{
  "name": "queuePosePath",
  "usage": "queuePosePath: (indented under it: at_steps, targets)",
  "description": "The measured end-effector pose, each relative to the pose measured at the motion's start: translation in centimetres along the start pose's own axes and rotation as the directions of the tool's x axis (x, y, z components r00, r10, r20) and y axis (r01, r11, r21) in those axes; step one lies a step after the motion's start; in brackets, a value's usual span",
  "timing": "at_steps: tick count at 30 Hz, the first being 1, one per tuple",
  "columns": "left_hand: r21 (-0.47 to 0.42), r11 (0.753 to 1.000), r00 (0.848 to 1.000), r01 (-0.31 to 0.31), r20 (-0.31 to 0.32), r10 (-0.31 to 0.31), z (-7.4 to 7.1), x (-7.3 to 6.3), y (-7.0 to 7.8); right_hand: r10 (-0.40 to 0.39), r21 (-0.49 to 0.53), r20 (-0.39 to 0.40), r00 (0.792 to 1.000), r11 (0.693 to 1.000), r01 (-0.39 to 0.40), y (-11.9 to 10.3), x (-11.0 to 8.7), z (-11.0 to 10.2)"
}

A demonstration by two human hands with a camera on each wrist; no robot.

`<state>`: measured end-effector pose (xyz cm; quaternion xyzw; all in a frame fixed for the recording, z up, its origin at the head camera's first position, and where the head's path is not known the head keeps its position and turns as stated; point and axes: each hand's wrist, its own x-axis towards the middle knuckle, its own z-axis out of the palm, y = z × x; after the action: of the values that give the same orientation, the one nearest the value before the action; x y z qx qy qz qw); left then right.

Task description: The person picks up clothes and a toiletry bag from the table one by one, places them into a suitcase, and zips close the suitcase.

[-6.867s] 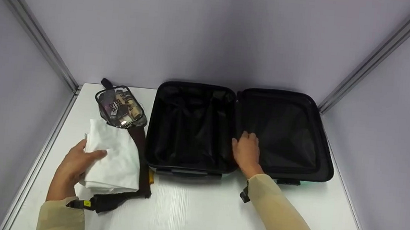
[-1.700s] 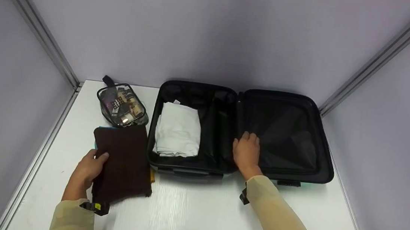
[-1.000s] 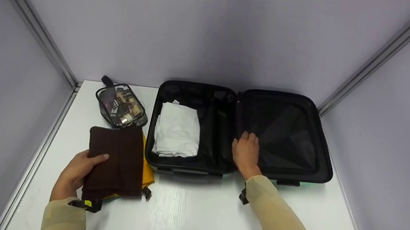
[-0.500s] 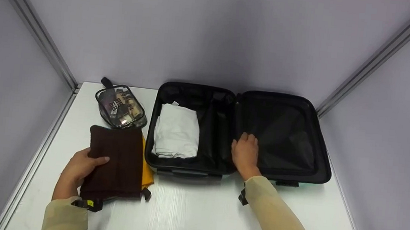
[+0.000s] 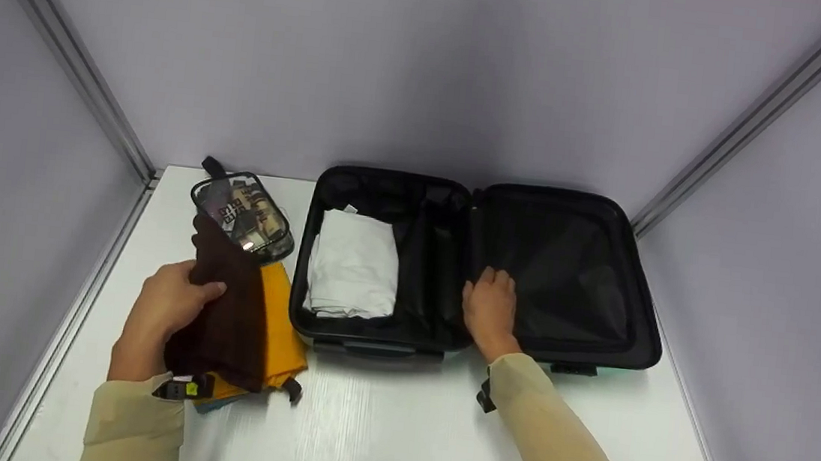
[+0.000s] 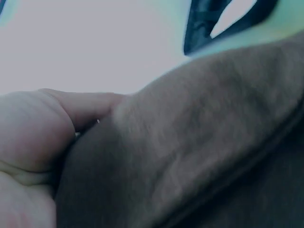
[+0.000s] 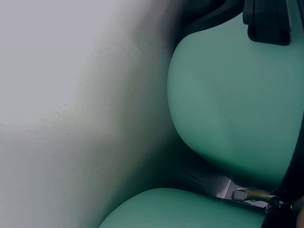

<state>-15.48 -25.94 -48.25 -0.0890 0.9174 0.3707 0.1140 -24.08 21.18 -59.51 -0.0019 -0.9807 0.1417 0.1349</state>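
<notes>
My left hand (image 5: 166, 306) grips a folded dark brown garment (image 5: 229, 318) at its left edge, thumb on top and fingers hidden beneath. The garment is tilted, its far corner overlapping a clear toiletry bag (image 5: 261, 216). In the left wrist view the brown cloth (image 6: 204, 123) fills much of the picture. Under it lie a yellow garment (image 5: 282, 331) and a bit of blue cloth (image 5: 217, 404). My right hand (image 5: 491, 306) rests where the two halves of an open suitcase (image 5: 443, 279) meet. A folded white garment (image 5: 356, 267) lies in the suitcase's left half.
The suitcase's right half (image 5: 564, 275) lies open with a dark lining. Its green outer shell (image 7: 232, 95) shows in the right wrist view, with a zip pull (image 7: 254, 194) near the hinge. Grey walls (image 5: 425, 74) enclose the white table (image 5: 360, 436).
The white garment went from the left pile into the suitcase's left half. My left hand then took the brown garment and raised and tilted it, baring more yellow cloth. The right hand stayed put.
</notes>
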Motion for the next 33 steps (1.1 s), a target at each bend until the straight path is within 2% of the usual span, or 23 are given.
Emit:
queuePosePath:
  at_steps: [5,10,17,21,25,29,33]
  targets:
    - [0.104,0.994,0.999,-0.032,-0.034,0.036,-0.8,0.3,3.1,-0.006,-0.004,-0.023,1.000,1.000,0.006,0.0,0.0,-0.1]
    - [0.123,0.989,0.995,-0.078,-0.057,0.086,-1.0,0.8,6.3,-0.003,-0.003,-0.014,1.000,1.000,0.003,-0.1,0.1,-0.3]
    - [0.100,0.980,0.982,-0.170,-0.064,0.177,-0.2,1.7,10.6,0.000,-0.008,-0.003,1.000,1.000,0.000,-0.1,0.0,-0.3]
    - [0.074,0.973,0.973,-0.220,-0.055,0.225,0.7,2.8,12.7,0.001,-0.012,0.000,1.000,1.000,-0.001,-0.1,0.0,-0.2]
    - [0.075,0.968,0.968,-0.240,-0.057,0.244,2.1,4.1,14.4,0.007,-0.004,0.010,1.000,1.000,-0.007,-0.2,0.0,-0.2]
    - [0.069,0.967,0.965,-0.246,-0.077,0.251,3.9,5.7,15.8,0.010,-0.009,0.012,1.000,1.000,-0.010,-0.3,-0.1,-0.2]
    - [0.018,0.967,0.964,-0.255,-0.072,0.256,6.2,7.3,16.6,-0.003,-0.024,-0.007,1.000,1.000,0.003,-0.3,-0.1,-0.1]
